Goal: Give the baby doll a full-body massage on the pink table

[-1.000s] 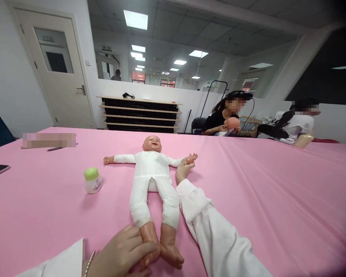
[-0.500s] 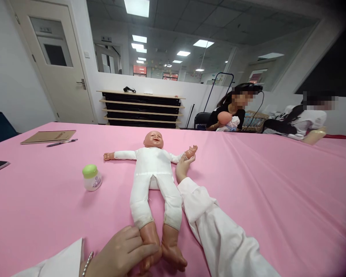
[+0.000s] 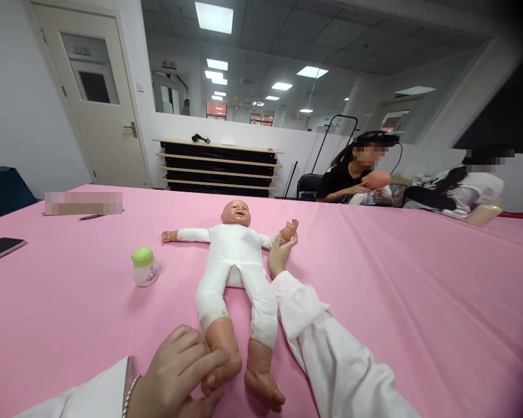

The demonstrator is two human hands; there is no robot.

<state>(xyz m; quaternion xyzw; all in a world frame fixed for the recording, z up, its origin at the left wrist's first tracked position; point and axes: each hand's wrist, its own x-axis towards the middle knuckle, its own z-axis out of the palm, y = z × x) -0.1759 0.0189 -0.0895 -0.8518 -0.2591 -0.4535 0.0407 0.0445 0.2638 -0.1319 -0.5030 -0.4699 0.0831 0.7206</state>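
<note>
A baby doll (image 3: 234, 244) with a white cloth body lies on its back on the pink cloth (image 3: 353, 290), head pointing away from me. My left hand (image 3: 178, 368) is closed around the doll's foot on the left, thumb beneath and fingers over the top. That leg is slightly bent at the knee. My right hand (image 3: 281, 252) holds the doll's raised hand (image 3: 290, 229) on the right, its fingers wrapped behind the wrist. To the left of the doll stands a small jar (image 3: 146, 271) with a green lid.
Left on the table are a phone (image 3: 2, 249), a pen (image 3: 91, 217) and a blurred flat brown item (image 3: 82, 208). Across the table a person (image 3: 344, 177) holds another doll (image 3: 377, 180); a second person (image 3: 457, 186) leans at the right. Black-fronted shelving (image 3: 220, 168) stands behind.
My left hand has lifted the doll's foot a little, bending the leg more. My right hand keeps its hold. The view has shifted slightly; the person opposite has moved their doll rightward.
</note>
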